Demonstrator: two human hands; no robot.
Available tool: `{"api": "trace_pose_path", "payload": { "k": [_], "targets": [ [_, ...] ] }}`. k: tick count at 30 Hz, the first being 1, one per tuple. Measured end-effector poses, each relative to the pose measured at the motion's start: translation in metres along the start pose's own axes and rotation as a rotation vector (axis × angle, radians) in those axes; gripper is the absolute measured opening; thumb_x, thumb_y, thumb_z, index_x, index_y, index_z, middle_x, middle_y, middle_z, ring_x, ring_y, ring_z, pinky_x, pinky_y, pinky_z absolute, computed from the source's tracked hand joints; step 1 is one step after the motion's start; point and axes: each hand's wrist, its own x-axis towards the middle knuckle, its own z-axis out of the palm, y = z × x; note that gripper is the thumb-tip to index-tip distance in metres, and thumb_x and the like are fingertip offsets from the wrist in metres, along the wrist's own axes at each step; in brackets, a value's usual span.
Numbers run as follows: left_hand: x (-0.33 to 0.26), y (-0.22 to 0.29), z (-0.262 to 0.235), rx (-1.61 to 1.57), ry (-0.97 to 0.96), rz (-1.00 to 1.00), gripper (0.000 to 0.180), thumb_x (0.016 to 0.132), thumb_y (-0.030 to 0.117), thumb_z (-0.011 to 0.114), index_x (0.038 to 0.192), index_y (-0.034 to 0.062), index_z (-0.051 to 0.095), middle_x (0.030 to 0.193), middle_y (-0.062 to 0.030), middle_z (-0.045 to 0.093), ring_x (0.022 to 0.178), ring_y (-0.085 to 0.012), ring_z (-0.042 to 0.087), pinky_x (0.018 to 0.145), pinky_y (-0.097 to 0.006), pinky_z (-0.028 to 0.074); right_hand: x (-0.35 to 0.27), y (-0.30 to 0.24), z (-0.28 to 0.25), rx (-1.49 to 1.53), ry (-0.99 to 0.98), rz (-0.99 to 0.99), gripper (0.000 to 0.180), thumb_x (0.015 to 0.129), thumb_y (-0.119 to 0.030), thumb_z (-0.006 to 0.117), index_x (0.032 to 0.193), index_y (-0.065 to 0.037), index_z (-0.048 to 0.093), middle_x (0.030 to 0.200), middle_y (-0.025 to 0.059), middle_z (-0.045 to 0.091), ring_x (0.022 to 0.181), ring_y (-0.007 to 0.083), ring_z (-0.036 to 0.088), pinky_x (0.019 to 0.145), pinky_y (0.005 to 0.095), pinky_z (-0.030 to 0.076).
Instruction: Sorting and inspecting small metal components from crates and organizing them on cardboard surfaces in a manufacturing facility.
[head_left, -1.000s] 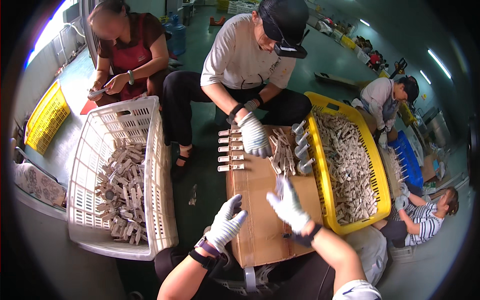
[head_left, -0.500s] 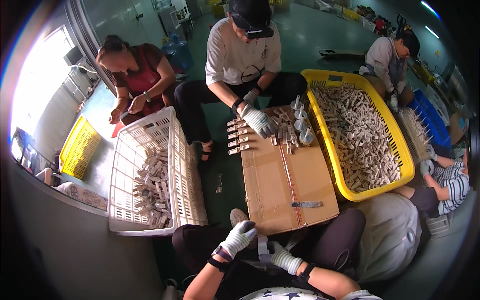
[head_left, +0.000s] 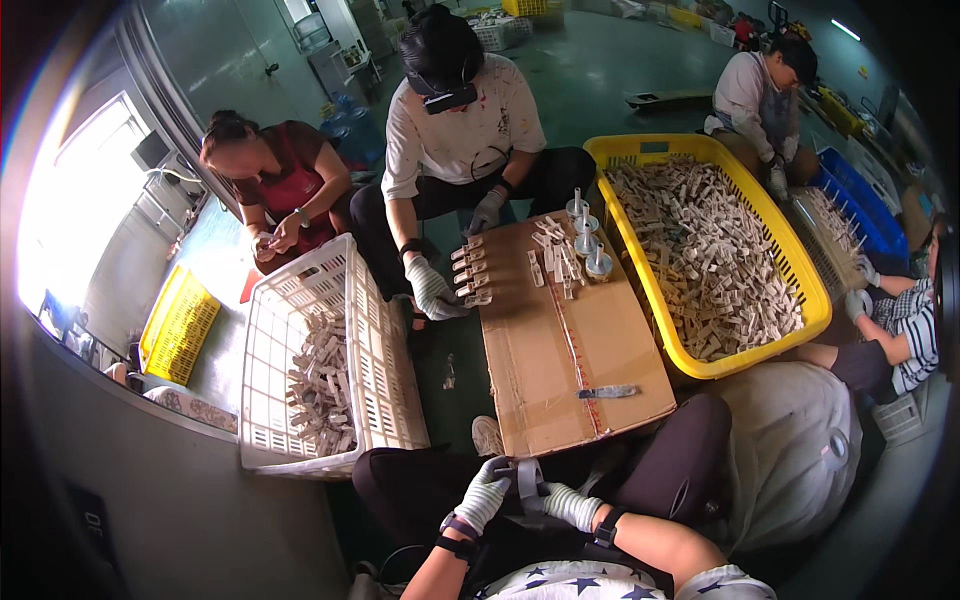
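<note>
Gripping grey strap [head_left: 527, 478] | left hand [head_left: 483, 495] and right hand [head_left: 570, 505], white gloves, both closed on it

left hand [head_left: 484, 494]: moved from the cardboard box [head_left: 565, 340] down to the lap, lower centre
right hand [head_left: 570, 503]: also pulled back, beside the left one

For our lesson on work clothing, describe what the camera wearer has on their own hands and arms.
Both hands wear pale knitted work gloves: the left hand and the right hand. A dark band with a purple edge circles the left wrist, a dark strap the right. The forearms are bare; short white sleeves with dark star prints show at the lower edge.
</note>
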Motion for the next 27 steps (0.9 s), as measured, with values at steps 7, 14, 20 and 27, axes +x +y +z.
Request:
{"api": "trace_pose_path", "payload": {
  "k": [7, 14, 20, 27],
  "targets": [
    [0.006, -0.024, -0.028, 0.314, -0.027, 0.32, 0.041, 0.081, -0.015, 0.055, 0.116, 0.0066, 0.059, 0.104, -0.005, 0.064, 0.096, -0.0144, 0.059, 0.088, -0.026, 0.048, 0.009, 0.001, 0.001, -0.505, 0.091, 0.02, 0.034, 0.089, -0.022, 0.067, 0.117, -0.002, 0.062, 0.105, 0.0033, 0.066, 0.095, 0.0133, 0.057, 0.088, 0.0298, 0.048],
    [-0.003, 0.029, -0.01, 0.698, -0.321, 0.475, 0.056, 0.081, -0.013, 0.058, 0.132, 0.01, 0.053, 0.117, -0.0128, 0.058, 0.108, -0.026, 0.057, 0.095, -0.032, 0.046, -0.023, -0.035, 0.028, -0.495, 0.11, 0.049, 0.038, 0.09, -0.035, 0.066, 0.105, 0.0, 0.068, 0.091, 0.0018, 0.068, 0.084, 0.0114, 0.056, 0.08, 0.0286, 0.046],
    [0.005, 0.017, -0.004, 0.576, -0.405, 0.368, 0.059, 0.078, -0.013, 0.066, 0.13, 0.0115, 0.055, 0.121, -0.0091, 0.055, 0.109, -0.0212, 0.056, 0.096, -0.03, 0.046, -0.031, -0.047, 0.037, -0.453, 0.17, -0.011, 0.033, 0.091, -0.036, 0.065, 0.082, -0.004, 0.07, 0.076, -0.0031, 0.063, 0.072, 0.0073, 0.051, 0.069, 0.0264, 0.043],
    [0.037, -0.041, -0.016, 0.218, -0.435, 0.169, 0.052, 0.08, 0.0, 0.072, 0.128, 0.0105, 0.057, 0.117, -0.0091, 0.058, 0.105, -0.0211, 0.056, 0.092, -0.031, 0.046, -0.025, -0.041, 0.036, -0.351, 0.213, 0.007, 0.031, 0.091, -0.034, 0.065, 0.09, -0.004, 0.072, 0.082, -0.0026, 0.066, 0.076, 0.0076, 0.055, 0.072, 0.0261, 0.044]
  ]
}}
